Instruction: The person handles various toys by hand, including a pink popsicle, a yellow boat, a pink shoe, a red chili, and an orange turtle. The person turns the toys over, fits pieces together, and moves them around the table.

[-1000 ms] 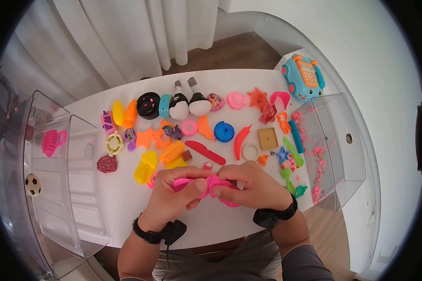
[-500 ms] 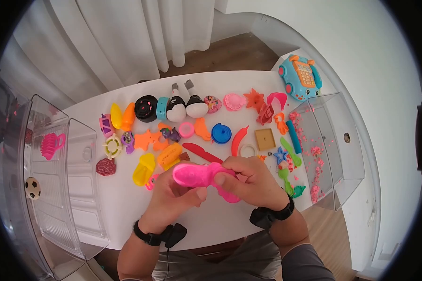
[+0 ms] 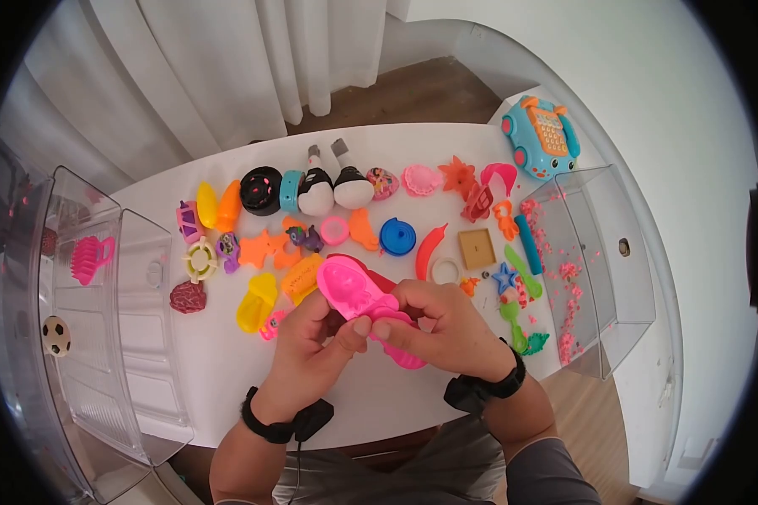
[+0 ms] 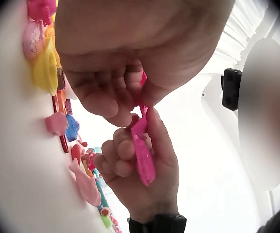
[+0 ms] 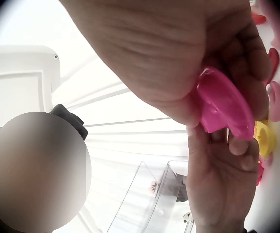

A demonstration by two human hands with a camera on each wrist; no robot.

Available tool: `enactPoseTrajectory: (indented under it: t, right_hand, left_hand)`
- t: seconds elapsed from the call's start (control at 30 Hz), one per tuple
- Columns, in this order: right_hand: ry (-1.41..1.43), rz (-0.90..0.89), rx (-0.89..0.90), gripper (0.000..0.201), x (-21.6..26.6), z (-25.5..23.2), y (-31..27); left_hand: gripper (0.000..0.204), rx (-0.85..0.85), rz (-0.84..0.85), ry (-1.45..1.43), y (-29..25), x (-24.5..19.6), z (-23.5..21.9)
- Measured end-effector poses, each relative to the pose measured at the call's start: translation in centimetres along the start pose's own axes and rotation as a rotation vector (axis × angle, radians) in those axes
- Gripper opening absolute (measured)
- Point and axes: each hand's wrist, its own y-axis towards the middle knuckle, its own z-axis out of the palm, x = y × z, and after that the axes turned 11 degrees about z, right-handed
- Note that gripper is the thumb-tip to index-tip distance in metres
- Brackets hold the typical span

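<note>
Both hands hold a bright pink plastic play-dough mould (image 3: 345,284) above the near part of the white table (image 3: 227,370). Its hollowed, patterned half tilts up toward the far left; the other half slants down toward the near right. My left hand (image 3: 312,353) pinches it near the narrow middle, with the thumb in front. Beside that thumb, my right hand (image 3: 459,332) grips the right half, thumb on top and fingers curled behind. In the left wrist view the mould (image 4: 144,162) shows edge-on between the hands. Part of a red toy knife (image 3: 379,280) is hidden behind it.
Beyond the hands lie several toys, among them a yellow mould (image 3: 258,303), a blue round piece (image 3: 397,236) and a red chilli (image 3: 430,250). Clear plastic bins stand left (image 3: 152,337) and right (image 3: 602,269). A toy telephone (image 3: 541,139) sits at the far right.
The mould has turned in the hands: its left half swung up and now shows its hollow inside. The left hand's thumb moved off, then back against the middle. The table toys stay put.
</note>
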Motion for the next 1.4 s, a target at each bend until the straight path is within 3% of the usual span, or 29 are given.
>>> enactPoseTrajectory:
  t: [0.23, 0.5, 0.83, 1.0, 1.4]
  right_hand:
    - [0.021, -0.04, 0.057, 0.023, -0.8, 0.2, 0.3]
    - [0.057, -0.113, 0.068, 0.02, -1.4, 0.6, 0.4]
    - [0.057, -0.103, 0.002, 0.013, -1.7, 0.6, 0.4]
    - [0.095, -0.15, -0.011, 0.013, -1.7, 0.9, 0.6]
    - [0.032, -0.142, 0.024, 0.01, -1.0, 0.6, 0.4]
  left_hand:
    - [0.033, 0.026, -0.061, -0.093, 0.1, -0.6, 0.1]
    - [0.013, -0.057, -0.009, -0.061, 0.0, -0.5, 0.0]
    - [0.024, -0.002, 0.002, -0.103, -0.1, -0.3, -0.2]
    - [0.031, 0.026, 0.113, -0.11, 0.0, 0.4, -0.2]
    - [0.024, 0.003, 0.08, -0.067, 0.0, 0.3, -0.1]
